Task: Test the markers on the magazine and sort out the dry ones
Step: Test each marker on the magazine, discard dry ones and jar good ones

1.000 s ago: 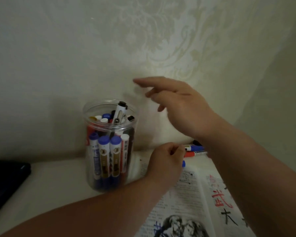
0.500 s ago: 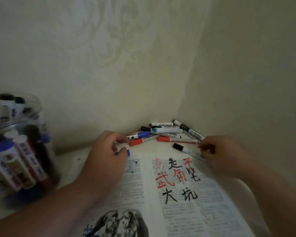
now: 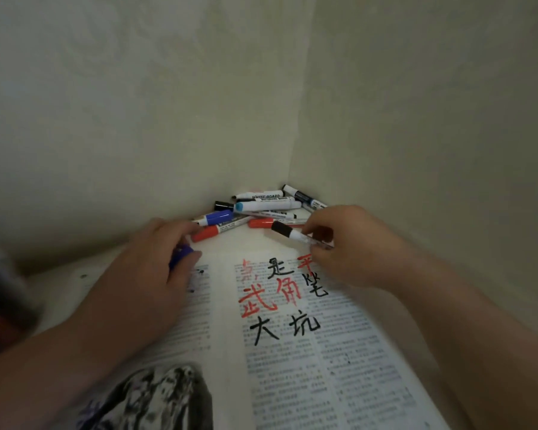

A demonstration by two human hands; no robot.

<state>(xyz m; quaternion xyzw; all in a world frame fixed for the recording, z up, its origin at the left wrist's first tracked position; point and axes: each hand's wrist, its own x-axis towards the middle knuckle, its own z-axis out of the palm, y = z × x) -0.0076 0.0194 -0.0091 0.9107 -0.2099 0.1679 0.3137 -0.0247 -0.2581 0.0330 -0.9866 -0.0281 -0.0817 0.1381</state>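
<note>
An open magazine (image 3: 308, 361) lies in front of me, with red and black characters scrawled on its right page. My right hand (image 3: 351, 246) pinches a white marker with a black cap (image 3: 288, 231) just above the page's top edge. My left hand (image 3: 149, 274) rests on the left page and grips a small blue cap (image 3: 180, 254) in its fingers. A pile of several capped markers (image 3: 261, 209) lies in the corner where the two walls meet, just beyond both hands.
The clear jar of markers (image 3: 0, 299) shows blurred at the left edge. Walls close off the back and right side. The white tabletop (image 3: 66, 274) shows left of the magazine.
The view swung right from the jar to the corner pile. My right hand came down from near the jar and picked up the black-capped marker. My left hand stayed on the magazine.
</note>
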